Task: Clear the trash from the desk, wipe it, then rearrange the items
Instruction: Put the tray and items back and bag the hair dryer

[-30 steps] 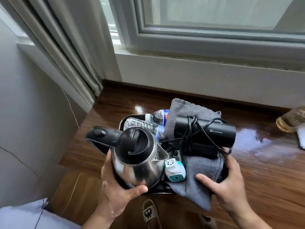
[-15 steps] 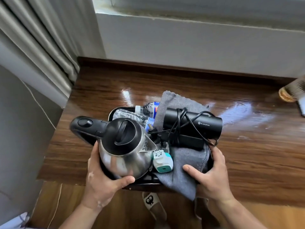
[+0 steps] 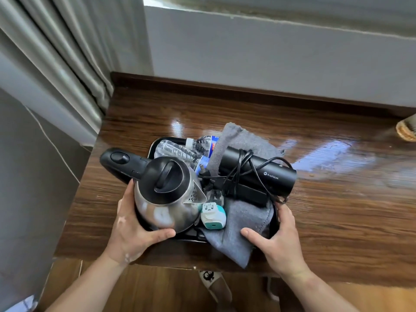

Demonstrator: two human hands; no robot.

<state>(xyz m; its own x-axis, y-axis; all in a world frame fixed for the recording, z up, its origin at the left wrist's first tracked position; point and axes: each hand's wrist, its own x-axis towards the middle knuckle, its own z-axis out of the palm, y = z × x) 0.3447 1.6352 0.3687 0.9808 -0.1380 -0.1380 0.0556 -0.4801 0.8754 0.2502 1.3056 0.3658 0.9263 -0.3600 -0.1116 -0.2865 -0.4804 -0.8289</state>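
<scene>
Shifted since half a second ago: black tray (image 3: 155,145) now farther in over the bench (image 3: 337,210), by its front-left corner. Left hand (image 3: 132,230) and right hand (image 3: 279,239) grip the tray's near corners, well apart. Aboard: steel kettle (image 3: 166,199), hair dryer (image 3: 258,174) on grey cloth (image 3: 238,226), water bottles (image 3: 177,149).

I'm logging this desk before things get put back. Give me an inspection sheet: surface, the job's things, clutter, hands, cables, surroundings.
Surface: wooden desk, glossy, with a wet-looking sheen toward the right.
Job's things: black tray carrying a kettle, hair dryer, grey cloth, water bottles and plug adapter.
Clutter: woven basket at the far right edge.
Hands: left hand and right hand grip the tray's near corners; the right thumb is on the cloth.
Cables: black cord wound round the hair dryer, its plug beside the kettle.
Surroundings: curtain at left, pale wall behind.
</scene>
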